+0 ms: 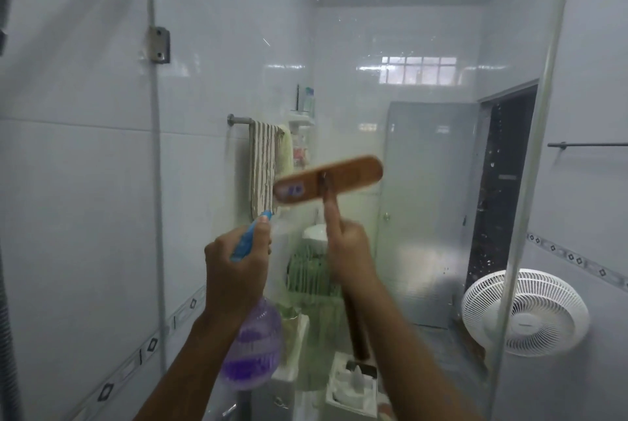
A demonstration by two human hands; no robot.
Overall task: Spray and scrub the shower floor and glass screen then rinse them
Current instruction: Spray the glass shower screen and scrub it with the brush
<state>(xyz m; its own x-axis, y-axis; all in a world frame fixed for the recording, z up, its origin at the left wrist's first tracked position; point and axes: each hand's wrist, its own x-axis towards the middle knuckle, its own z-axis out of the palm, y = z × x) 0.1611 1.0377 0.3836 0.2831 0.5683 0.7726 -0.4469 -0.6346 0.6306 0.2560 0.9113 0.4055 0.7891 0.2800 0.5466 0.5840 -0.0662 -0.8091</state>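
I stand close to the glass screen (424,115), which is hazy with wet streaks and droplets. My left hand (234,271) grips a spray bottle (253,349) with purple liquid and a blue trigger head, its nozzle aimed at the glass. My right hand (350,250) grips the dark handle of a scrubbing brush, index finger stretched along the shaft. The brush's wooden head (328,179) lies flat against the glass at chest height, tilted slightly up to the right and blurred. The shower floor is out of sight.
The screen's right edge (530,183) runs down the frame, and a metal hinge bracket (159,44) fixes it to the tiled wall on the left. Through the glass I see a towel on a rail (263,166), a corner shelf with bottles (302,121), a door and a white fan (526,312).
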